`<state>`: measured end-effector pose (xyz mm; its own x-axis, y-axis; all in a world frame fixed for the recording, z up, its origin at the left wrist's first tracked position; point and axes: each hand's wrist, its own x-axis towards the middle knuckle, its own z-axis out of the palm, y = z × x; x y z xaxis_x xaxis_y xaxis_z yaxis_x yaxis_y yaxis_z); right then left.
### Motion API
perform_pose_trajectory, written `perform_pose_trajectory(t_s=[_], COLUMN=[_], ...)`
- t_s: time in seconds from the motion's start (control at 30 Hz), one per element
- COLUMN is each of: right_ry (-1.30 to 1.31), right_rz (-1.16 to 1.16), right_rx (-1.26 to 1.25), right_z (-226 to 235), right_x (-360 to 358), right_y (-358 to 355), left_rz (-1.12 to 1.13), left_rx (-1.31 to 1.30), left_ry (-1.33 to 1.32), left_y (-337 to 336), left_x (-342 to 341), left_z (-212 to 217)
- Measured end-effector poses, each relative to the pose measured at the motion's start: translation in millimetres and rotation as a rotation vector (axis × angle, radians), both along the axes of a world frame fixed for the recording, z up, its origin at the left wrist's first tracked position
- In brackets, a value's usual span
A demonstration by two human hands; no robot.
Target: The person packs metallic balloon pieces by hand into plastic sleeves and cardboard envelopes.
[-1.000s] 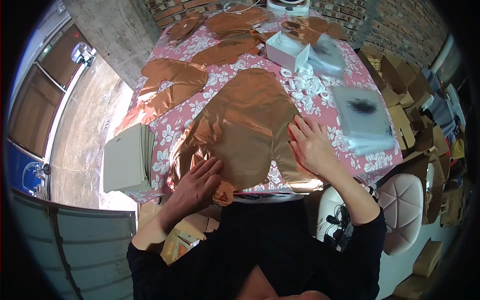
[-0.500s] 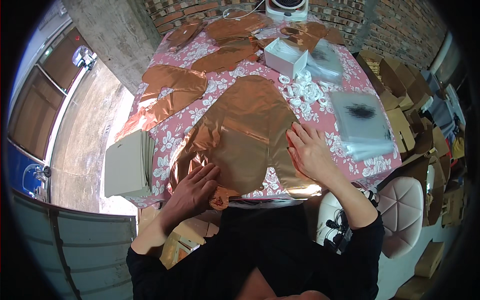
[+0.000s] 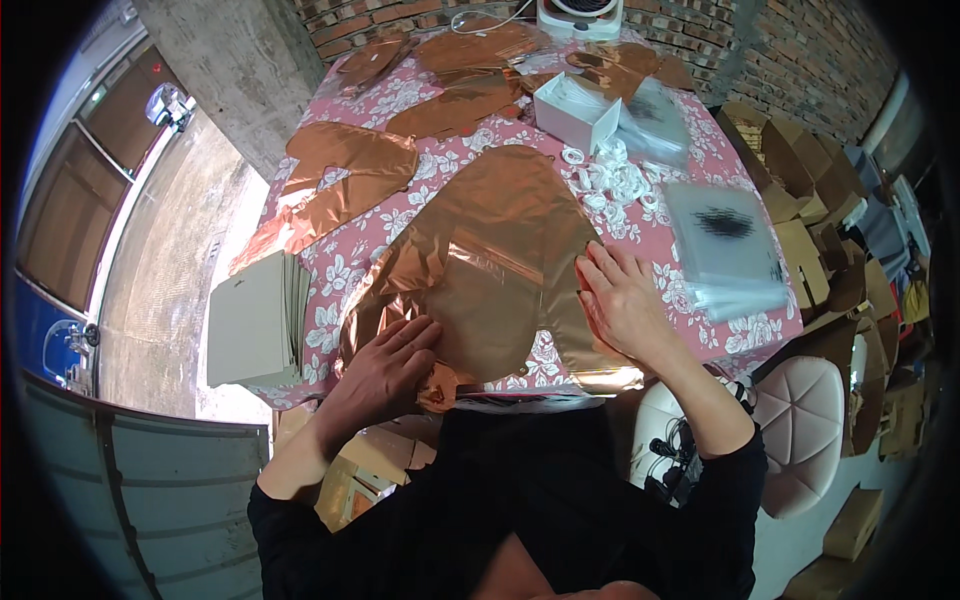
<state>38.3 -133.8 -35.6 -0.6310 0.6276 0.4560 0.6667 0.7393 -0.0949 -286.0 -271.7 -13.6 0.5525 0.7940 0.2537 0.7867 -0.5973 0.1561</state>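
A flat, uninflated copper-coloured foil balloon lies across the near middle of the table, its shiny sheet creased on the left. My left hand rests palm down on its lower left part, fingers stretched out over the foil. Beside the left thumb, a small crumpled end of foil sits at the table's front edge. My right hand lies on the balloon's right edge, fingers extended and pressing lightly. Pink flowered cloth shows through a gap in the foil between the hands.
Another foil balloon lies at left, above a stack of grey cards. A white box, white ribbon rolls and clear plastic bags sit at right. More foil lies at the back. A stool stands beside the table.
My left hand has slid slightly up the foil. The right hand stays on the right edge, and the balloon lies nearly as before.
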Motion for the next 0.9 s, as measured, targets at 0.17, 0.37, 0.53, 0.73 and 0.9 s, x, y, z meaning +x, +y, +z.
perform_pose_trajectory(t_s=[0.17, 0.37, 0.53, 0.73, 0.9], right_ry=[-0.001, -0.002, -0.003, -0.013, -0.021], right_rz=[-0.002, 0.000, -0.001, 0.000, -0.030], right_rx=[-0.015, -0.003, 0.009, 0.020, 0.024], right_z=[0.0, 0.0, 0.2, -2.2, -2.2], right_x=[1.0, 0.7, 2.3, 1.9, 4.8], right_y=[-0.3, 0.1, -0.5, 1.0, 0.3], left_rz=[-0.037, 0.023, 0.070, -0.122, -0.166], left_rx=[-0.169, -0.110, -0.104, -0.070, -0.194], left_ry=[0.049, -0.152, -0.082, -0.002, 0.005], left_y=[-3.1, -1.8, 56.7, 121.6, 136.2], left_x=[6.2, 3.6, 24.0, 54.6, 53.6], left_z=[41.2, 56.4, 47.5, 28.4, 14.7])
